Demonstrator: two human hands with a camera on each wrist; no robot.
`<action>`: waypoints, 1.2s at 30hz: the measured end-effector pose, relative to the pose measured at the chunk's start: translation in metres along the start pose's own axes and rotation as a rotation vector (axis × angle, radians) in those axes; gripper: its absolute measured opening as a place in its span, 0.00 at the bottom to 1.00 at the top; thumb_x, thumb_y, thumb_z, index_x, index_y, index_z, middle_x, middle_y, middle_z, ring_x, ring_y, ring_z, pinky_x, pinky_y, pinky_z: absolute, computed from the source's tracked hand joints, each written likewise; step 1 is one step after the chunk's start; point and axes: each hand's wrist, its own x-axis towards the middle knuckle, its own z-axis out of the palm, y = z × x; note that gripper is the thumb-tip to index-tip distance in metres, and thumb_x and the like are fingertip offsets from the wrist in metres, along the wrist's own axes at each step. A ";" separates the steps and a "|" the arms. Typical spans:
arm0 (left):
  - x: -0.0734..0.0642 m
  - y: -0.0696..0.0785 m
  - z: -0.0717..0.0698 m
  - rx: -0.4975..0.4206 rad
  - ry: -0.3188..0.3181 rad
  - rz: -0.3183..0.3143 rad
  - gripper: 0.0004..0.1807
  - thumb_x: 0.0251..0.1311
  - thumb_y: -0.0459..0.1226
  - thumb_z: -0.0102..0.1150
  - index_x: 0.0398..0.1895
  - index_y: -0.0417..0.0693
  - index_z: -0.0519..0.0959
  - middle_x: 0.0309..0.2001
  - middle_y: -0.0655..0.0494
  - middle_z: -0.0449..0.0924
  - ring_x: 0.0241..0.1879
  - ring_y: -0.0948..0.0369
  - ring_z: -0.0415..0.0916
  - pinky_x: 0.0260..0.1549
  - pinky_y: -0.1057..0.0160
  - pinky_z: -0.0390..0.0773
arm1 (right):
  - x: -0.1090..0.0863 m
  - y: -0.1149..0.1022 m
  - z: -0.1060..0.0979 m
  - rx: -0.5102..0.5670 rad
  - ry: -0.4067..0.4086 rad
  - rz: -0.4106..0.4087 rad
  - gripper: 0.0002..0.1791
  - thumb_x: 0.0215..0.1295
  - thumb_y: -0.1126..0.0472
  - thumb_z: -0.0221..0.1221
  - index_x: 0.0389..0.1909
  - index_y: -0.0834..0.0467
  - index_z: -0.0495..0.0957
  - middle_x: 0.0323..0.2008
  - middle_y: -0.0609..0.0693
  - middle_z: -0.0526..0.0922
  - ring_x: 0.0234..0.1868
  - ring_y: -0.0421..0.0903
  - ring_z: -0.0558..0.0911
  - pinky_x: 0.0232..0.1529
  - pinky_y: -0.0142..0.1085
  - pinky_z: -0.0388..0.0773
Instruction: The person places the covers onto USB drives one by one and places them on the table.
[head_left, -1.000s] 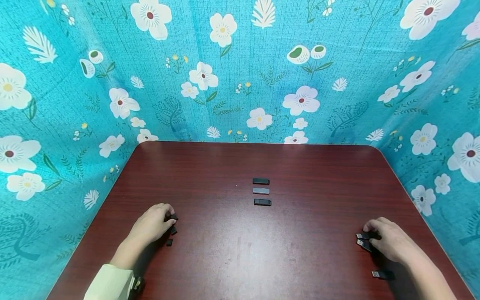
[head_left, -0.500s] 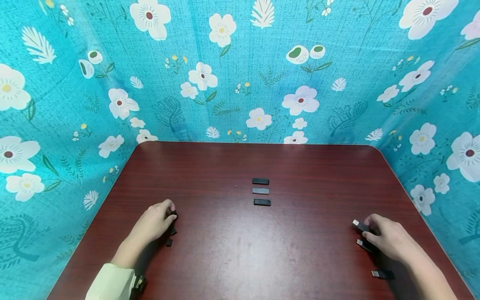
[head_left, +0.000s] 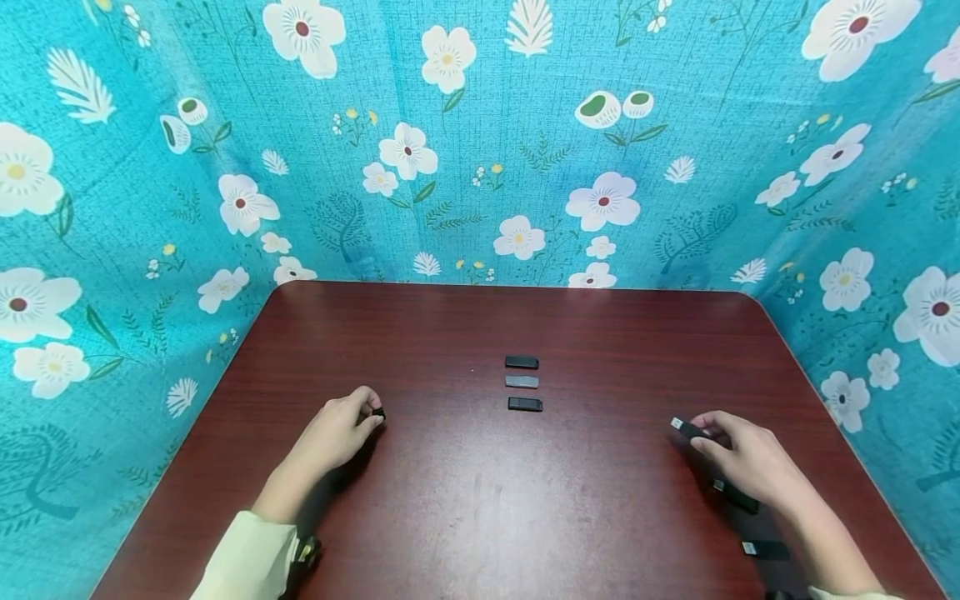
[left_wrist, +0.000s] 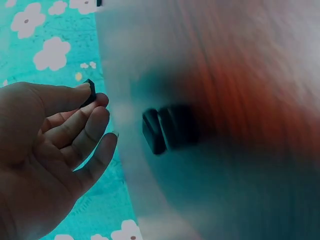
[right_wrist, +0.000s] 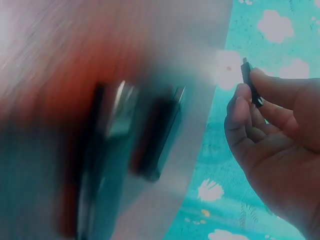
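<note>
Small black piece (head_left: 379,413) and USB drive (head_left: 691,428) held well apart

From where I stand, the person's left hand (head_left: 335,432) pinches the small black piece between thumb and fingers, over the left part of the table (head_left: 615,500). At the right, the right hand (head_left: 752,462) pinches the USB drive, its metal plug (head_left: 677,423) angled left and toward the far side. Both look lifted off the tabletop.

I take the step in hand to be holding one part from each side. The next move, I'd judge, calls for steady pinches and turning the plug to face the small piece, should the two belong together.

In the far middle a black stick (head_left: 521,362), a grey stick (head_left: 522,382) and a nearer black stick (head_left: 525,405) lie side by side. Two more drives (head_left: 767,550) lie near right; two blurred dark pieces (left_wrist: 154,132) sit at left.

As for containers, the small piece may be a hollow cap; I can't see inside.
</note>
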 end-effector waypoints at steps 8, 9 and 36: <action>0.007 0.013 0.005 -0.017 -0.002 0.020 0.07 0.65 0.35 0.65 0.41 0.50 0.77 0.34 0.60 0.84 0.34 0.61 0.81 0.38 0.54 0.79 | 0.005 -0.014 0.006 0.048 0.001 -0.031 0.11 0.69 0.62 0.63 0.50 0.58 0.77 0.33 0.46 0.84 0.29 0.37 0.78 0.28 0.34 0.72; 0.007 0.014 0.006 -0.018 0.000 0.024 0.07 0.65 0.35 0.66 0.41 0.50 0.77 0.34 0.60 0.84 0.35 0.60 0.81 0.38 0.53 0.79 | 0.005 -0.016 0.006 0.052 -0.001 -0.031 0.11 0.69 0.63 0.63 0.50 0.58 0.77 0.33 0.46 0.84 0.28 0.37 0.77 0.27 0.34 0.72; 0.021 0.060 0.037 -0.150 -0.050 0.067 0.06 0.66 0.34 0.64 0.42 0.52 0.78 0.37 0.60 0.84 0.40 0.61 0.82 0.44 0.54 0.80 | 0.029 -0.061 0.030 0.178 -0.014 -0.131 0.10 0.68 0.65 0.64 0.48 0.55 0.79 0.29 0.47 0.82 0.27 0.37 0.77 0.27 0.33 0.72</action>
